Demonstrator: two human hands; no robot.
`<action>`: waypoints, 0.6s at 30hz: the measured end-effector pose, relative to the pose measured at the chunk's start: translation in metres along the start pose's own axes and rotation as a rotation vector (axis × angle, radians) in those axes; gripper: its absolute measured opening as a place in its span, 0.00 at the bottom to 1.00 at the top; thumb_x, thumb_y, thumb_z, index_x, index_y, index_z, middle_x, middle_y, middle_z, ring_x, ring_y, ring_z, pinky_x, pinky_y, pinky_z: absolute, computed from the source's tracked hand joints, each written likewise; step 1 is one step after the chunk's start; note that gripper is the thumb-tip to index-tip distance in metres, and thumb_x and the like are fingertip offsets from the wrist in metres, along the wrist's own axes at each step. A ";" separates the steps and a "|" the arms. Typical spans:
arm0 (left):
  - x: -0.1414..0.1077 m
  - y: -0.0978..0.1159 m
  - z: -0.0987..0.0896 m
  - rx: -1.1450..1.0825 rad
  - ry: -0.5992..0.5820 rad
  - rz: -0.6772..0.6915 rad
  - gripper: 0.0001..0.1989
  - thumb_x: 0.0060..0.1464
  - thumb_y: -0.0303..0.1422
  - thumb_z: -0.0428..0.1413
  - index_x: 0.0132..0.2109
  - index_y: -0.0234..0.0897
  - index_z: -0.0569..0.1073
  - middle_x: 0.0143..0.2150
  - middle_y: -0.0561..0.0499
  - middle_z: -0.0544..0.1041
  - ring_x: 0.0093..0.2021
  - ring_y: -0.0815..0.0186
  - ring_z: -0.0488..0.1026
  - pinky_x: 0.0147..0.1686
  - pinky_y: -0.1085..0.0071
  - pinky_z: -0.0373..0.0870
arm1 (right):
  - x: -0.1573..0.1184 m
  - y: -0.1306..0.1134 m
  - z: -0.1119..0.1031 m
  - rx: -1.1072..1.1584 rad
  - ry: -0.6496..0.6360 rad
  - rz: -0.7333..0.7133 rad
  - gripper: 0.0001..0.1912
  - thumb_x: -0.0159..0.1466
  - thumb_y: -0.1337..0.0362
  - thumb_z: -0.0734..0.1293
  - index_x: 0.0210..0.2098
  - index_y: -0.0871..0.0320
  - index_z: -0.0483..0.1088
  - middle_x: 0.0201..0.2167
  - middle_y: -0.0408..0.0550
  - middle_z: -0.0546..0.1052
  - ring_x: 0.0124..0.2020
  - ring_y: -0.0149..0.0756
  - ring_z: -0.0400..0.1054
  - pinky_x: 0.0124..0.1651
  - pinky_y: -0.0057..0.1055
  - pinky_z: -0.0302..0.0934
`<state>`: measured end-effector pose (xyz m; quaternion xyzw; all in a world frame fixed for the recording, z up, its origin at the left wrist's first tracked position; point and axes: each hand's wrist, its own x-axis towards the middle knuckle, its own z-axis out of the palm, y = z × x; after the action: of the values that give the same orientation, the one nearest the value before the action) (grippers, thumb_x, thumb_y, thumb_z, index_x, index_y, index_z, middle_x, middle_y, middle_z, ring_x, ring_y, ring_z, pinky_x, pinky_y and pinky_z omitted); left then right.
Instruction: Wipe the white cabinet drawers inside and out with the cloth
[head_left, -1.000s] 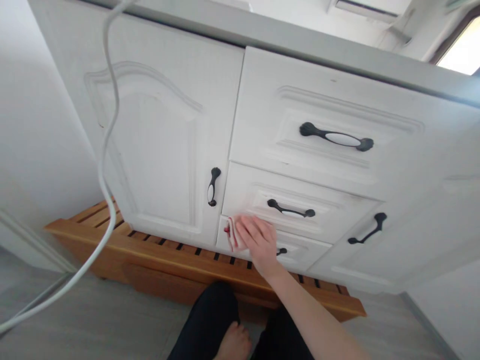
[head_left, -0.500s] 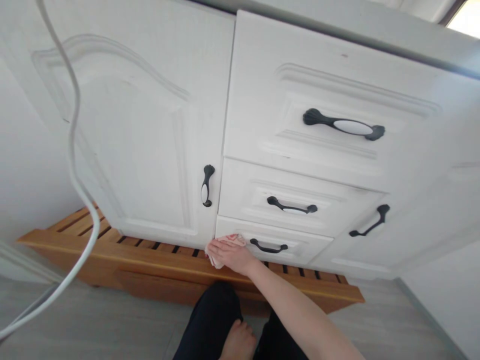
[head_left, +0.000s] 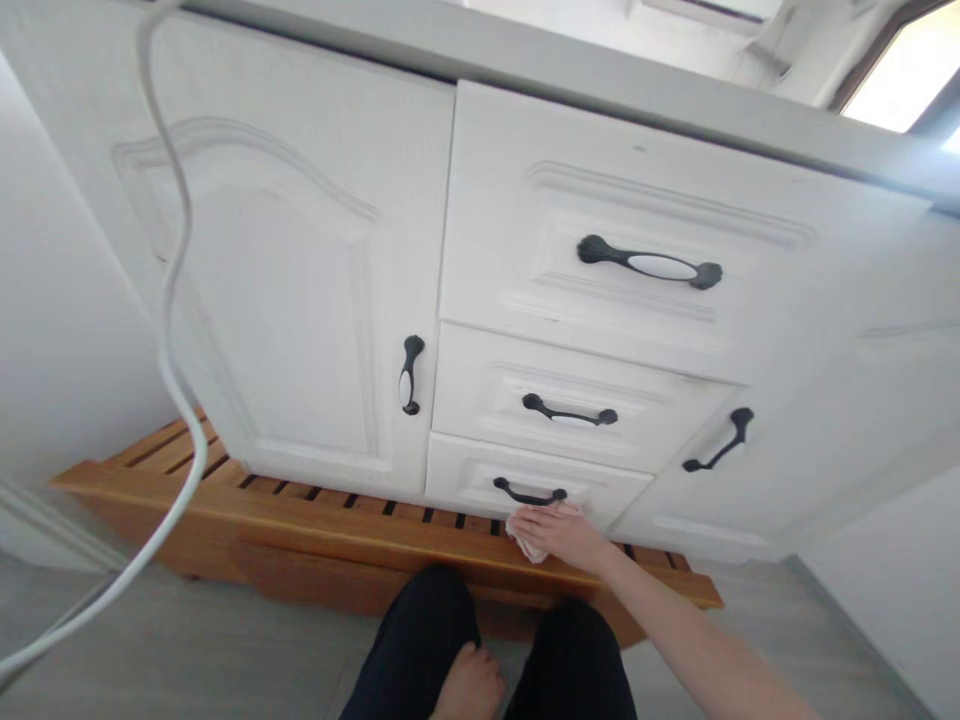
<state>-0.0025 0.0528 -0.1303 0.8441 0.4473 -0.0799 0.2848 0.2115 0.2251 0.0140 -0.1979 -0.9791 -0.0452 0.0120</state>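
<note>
Right hand (head_left: 559, 532): grip pressed flat on a cloth (head_left: 529, 545), held against the lower edge of the bottom drawer (head_left: 461, 478), just under its handle (head_left: 529, 493). Left hand: not in view. Advice: keep the cloth flat; follow the edge, clear of the rack (head_left: 300, 520).

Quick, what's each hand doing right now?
Left hand: not in view.
Right hand: fingers pressed flat on a pinkish cloth against the bottom drawer's lower edge.
</note>
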 end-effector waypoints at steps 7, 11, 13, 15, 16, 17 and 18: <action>-0.003 -0.001 0.001 0.010 0.004 0.006 0.17 0.60 0.25 0.47 0.47 0.30 0.80 0.50 0.34 0.81 0.57 0.48 0.75 0.60 0.49 0.65 | -0.099 0.025 -0.010 0.113 -0.061 0.153 0.35 0.67 0.77 0.59 0.70 0.45 0.55 0.67 0.42 0.67 0.68 0.33 0.60 0.70 0.34 0.55; -0.003 -0.003 0.006 -0.021 0.008 -0.008 0.19 0.59 0.23 0.46 0.47 0.31 0.81 0.49 0.32 0.81 0.56 0.46 0.75 0.58 0.48 0.65 | -0.125 0.024 -0.006 0.162 -0.059 0.264 0.34 0.66 0.77 0.60 0.67 0.45 0.62 0.65 0.42 0.70 0.67 0.35 0.62 0.69 0.37 0.56; -0.003 -0.003 0.009 -0.048 0.024 -0.029 0.19 0.57 0.23 0.46 0.46 0.33 0.81 0.49 0.33 0.81 0.56 0.47 0.75 0.58 0.47 0.65 | -0.135 0.019 -0.004 0.176 -0.050 0.354 0.32 0.65 0.77 0.60 0.64 0.46 0.66 0.63 0.45 0.72 0.65 0.39 0.65 0.68 0.42 0.58; -0.002 -0.001 0.012 -0.081 0.049 -0.053 0.20 0.56 0.22 0.46 0.45 0.37 0.82 0.49 0.36 0.82 0.55 0.47 0.75 0.59 0.46 0.64 | -0.145 0.008 -0.001 0.223 -0.020 0.488 0.30 0.64 0.76 0.59 0.61 0.46 0.71 0.61 0.47 0.74 0.64 0.43 0.66 0.67 0.47 0.60; -0.002 0.000 0.013 -0.101 0.061 -0.065 0.21 0.56 0.22 0.46 0.44 0.39 0.82 0.49 0.37 0.82 0.56 0.47 0.75 0.59 0.46 0.63 | -0.149 0.000 0.001 0.251 -0.003 0.559 0.29 0.64 0.75 0.58 0.60 0.47 0.71 0.61 0.47 0.75 0.63 0.44 0.67 0.66 0.48 0.60; -0.001 0.001 0.012 -0.122 0.071 -0.073 0.21 0.55 0.22 0.46 0.44 0.41 0.82 0.50 0.38 0.82 0.57 0.47 0.74 0.60 0.44 0.62 | -0.153 -0.011 0.004 0.291 0.026 0.634 0.29 0.64 0.74 0.58 0.60 0.47 0.72 0.61 0.48 0.74 0.63 0.45 0.67 0.66 0.49 0.60; 0.000 0.001 0.011 -0.142 0.084 -0.082 0.22 0.55 0.21 0.46 0.45 0.41 0.82 0.53 0.37 0.80 0.58 0.46 0.73 0.61 0.43 0.61 | -0.156 -0.023 0.008 0.355 0.077 0.717 0.30 0.63 0.72 0.58 0.61 0.47 0.71 0.61 0.49 0.74 0.63 0.46 0.67 0.66 0.48 0.60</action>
<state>0.0001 0.0464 -0.1393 0.8053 0.4976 -0.0243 0.3214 0.3467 0.1446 -0.0019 -0.5198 -0.8396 0.1242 0.0975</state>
